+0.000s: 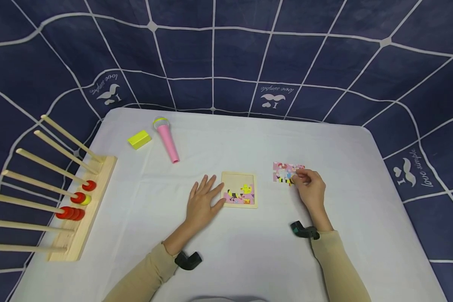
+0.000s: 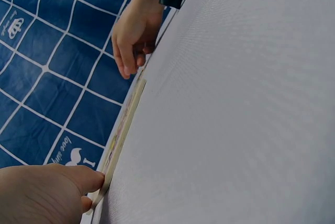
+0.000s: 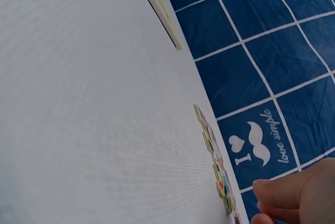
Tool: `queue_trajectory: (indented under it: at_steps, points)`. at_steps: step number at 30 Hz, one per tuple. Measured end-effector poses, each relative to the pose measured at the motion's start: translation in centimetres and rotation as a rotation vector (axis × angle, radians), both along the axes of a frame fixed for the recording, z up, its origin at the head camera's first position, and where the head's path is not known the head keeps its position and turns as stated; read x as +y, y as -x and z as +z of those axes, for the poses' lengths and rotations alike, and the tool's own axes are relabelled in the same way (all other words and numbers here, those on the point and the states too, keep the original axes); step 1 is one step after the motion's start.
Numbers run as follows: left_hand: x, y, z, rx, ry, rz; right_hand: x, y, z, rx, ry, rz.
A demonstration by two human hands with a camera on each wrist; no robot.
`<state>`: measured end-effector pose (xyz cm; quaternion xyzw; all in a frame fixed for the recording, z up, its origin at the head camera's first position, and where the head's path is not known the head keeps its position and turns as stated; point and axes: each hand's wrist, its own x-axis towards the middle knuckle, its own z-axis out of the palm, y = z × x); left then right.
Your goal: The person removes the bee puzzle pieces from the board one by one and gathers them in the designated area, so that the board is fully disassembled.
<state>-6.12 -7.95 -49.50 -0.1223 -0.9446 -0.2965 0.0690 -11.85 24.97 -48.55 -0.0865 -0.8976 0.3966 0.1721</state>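
A square wooden puzzle tray (image 1: 238, 174) lies flat, its lower part filled with pink pieces (image 1: 235, 200) showing a bee and a yellow figure. My left hand (image 1: 204, 205) lies with spread fingers at its left side, index finger and thumb touching the rim (image 2: 107, 177). Right of the tray, several loose pink puzzle pieces (image 1: 281, 172) are laid close together. Over their right side hovers my right hand (image 1: 311, 188), fingers loosely bent. No piece shows between thumb and fingers (image 3: 277, 192) in the right wrist view.
A pink toy microphone (image 1: 168, 142) and a yellow block (image 1: 139, 139) lie at the back left. At the left edge stands a wooden peg rack (image 1: 87, 209) with red and yellow beads, its long pegs leaning outward. A blue checked cloth (image 1: 241, 54) hangs behind the white table.
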Motion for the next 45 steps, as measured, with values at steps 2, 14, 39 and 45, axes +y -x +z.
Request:
queue_trajectory:
  at_steps: [2, 14, 39, 45]
  points:
    - [0.0, 0.0, 0.0, -0.003, 0.0, -0.001, 0.0, 0.0, 0.0, 0.01, 0.018, -0.019]
    - [0.0, 0.1, 0.2, -0.015, -0.01, -0.005, -4.1, -1.2, 1.5, 0.016, 0.146, 0.139]
    - [0.0, 0.0, 0.1, -0.016, 0.01, 0.003, -9.2, -2.1, 0.2, -0.092, 0.186, 0.506]
    - [0.1, 0.0, 0.1, -0.025, 0.005, 0.005, -8.9, -2.0, 0.0, -0.109, 0.182, 0.523]
